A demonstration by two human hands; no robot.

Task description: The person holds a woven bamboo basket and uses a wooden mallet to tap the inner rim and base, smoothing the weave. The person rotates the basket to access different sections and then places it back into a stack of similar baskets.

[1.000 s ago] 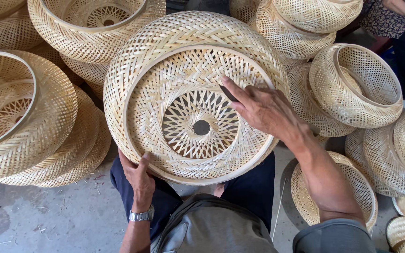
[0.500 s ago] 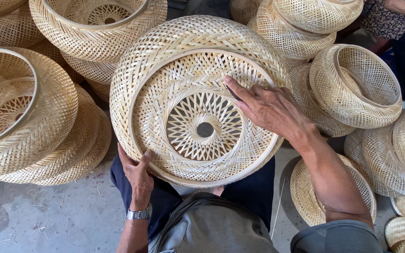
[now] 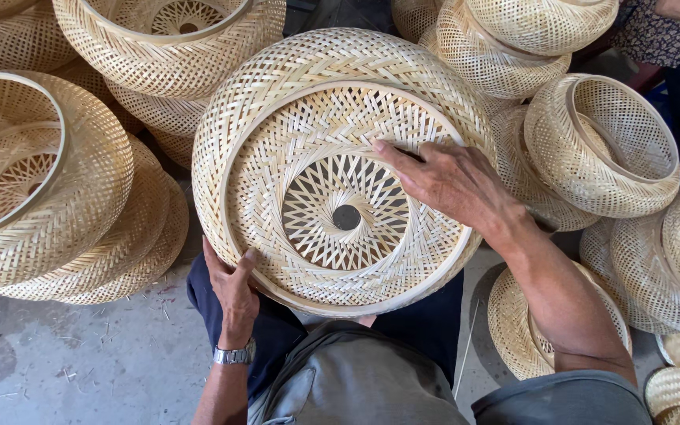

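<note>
We record even, soft daylight across the head view, bright without harsh glare. The large round pale woven bamboo basket [image 3: 340,169] is sharp: we read each strip and the dark centre hole. The right hand [image 3: 450,181] throws a narrow shadow onto the weave under its fingers; the left hand [image 3: 234,291] sits in mild shade at the rim. Deeper shadow gathers beneath the stacked woven baskets at left [image 3: 64,205] on the grey concrete floor [image 3: 80,354]. We note slight wide-angle bowing and softness toward the corners.
</note>
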